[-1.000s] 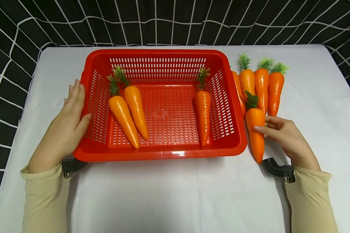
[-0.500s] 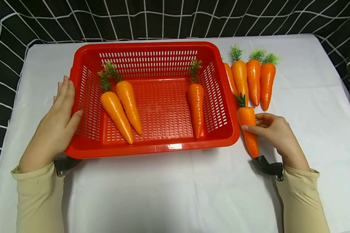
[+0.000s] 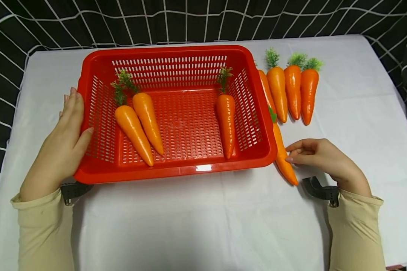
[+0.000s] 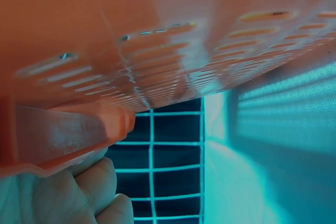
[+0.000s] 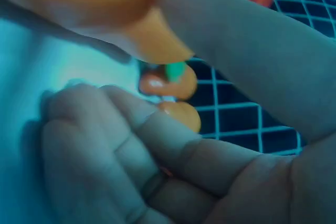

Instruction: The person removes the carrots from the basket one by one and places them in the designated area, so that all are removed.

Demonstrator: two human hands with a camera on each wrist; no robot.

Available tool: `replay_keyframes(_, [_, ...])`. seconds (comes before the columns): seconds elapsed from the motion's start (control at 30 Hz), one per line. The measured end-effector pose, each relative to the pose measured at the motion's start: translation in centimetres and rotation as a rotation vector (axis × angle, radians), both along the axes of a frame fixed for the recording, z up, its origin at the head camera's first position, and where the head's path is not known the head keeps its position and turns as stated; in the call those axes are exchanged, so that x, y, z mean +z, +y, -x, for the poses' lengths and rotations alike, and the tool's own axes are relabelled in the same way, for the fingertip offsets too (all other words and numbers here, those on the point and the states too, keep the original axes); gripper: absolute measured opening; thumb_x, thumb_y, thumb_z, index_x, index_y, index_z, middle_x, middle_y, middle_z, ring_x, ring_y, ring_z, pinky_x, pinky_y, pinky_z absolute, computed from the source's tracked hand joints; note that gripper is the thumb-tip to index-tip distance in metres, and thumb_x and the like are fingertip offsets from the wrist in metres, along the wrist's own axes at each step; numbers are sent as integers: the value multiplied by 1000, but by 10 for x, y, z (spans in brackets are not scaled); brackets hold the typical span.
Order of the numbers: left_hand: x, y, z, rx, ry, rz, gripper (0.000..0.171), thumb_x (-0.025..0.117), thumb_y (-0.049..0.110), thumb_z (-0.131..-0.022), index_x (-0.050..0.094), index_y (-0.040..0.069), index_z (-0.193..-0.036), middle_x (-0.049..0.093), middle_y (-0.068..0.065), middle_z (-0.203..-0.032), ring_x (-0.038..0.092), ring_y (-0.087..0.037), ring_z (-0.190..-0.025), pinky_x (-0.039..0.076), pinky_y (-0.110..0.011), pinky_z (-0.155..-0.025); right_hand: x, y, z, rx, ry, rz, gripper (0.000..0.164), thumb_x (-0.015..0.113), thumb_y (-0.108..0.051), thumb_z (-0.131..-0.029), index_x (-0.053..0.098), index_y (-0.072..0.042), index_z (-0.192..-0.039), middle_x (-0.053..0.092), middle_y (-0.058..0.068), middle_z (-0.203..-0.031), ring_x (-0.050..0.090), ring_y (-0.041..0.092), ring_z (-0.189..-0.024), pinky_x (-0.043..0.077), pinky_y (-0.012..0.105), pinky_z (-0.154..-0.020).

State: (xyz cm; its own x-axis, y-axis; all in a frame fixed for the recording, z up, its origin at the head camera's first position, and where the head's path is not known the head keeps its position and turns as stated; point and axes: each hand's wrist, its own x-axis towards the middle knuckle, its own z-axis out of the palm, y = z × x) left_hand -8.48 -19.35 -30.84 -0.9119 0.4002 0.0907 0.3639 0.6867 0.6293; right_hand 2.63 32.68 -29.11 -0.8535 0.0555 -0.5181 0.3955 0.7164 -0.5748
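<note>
In the head view, a red plastic basket [image 3: 176, 174] holds three orange toy carrots: two [image 3: 134, 135] lean together at the left and one [image 3: 226, 126] lies at the right. My left hand [image 3: 59, 146] rests with straight fingers along the basket's left side, its thumb on the rim. In the left wrist view its fingers [image 4: 94, 187] lie below the basket's rim. My right hand [image 3: 317, 154] touches the side of a carrot [image 3: 285, 165] lying against the basket's right wall, partly hidden under the rim. In the right wrist view, only the thumb meets that carrot [image 5: 100, 9]; the fingers are apart from it.
Three carrots [image 3: 293, 92] with light green tops lie in a row right of the basket. Another carrot [image 3: 265, 90] is partly hidden by the basket's rim. A white cloth [image 3: 190, 226] covers the table; dark grid-patterned fabric [image 3: 190, 19] stands behind.
The right hand has lowered its carrot toward the basket's right side, where it now lies turned against the wall, and its grip has loosened. The left hand stays at the basket. The head view has shifted.
</note>
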Motion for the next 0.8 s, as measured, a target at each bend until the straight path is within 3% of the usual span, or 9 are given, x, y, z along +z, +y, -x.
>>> replay_keyframes(0.23, [0, 0, 0, 6, -5, -6, 63, 41, 9, -96, 9, -4, -148, 1, -14, -157, -2, -26, -143, 3, -44, -114, -5, -4, 4, -15, 8, 26, 42, 69, -31, -86, 64, 2, -111, 70, -3, -87, 58, 9, -80, 43, 20, -71])
replay_keyframes(0.47, [1, -1, -1, 9, -5, -7, 63, 40, 11, -96, 8, -2, -149, -1, -10, -157, -2, -22, -143, 3, -44, -114, -12, -5, 8, -83, 26, 68, 43, 67, -32, -88, 64, 3, -112, 68, -5, -79, 58, 12, -75, 43, 23, -68])
replay_keyframes(0.8, [0, 0, 0, 5, -9, -23, 63, 41, 9, -96, 9, -2, -149, 1, -12, -157, -2, -24, -143, 3, -43, -114, -13, -6, 6, -100, 68, 78, 44, 68, -32, -87, 64, 4, -111, 70, -6, -82, 63, 10, -77, 44, 18, -72])
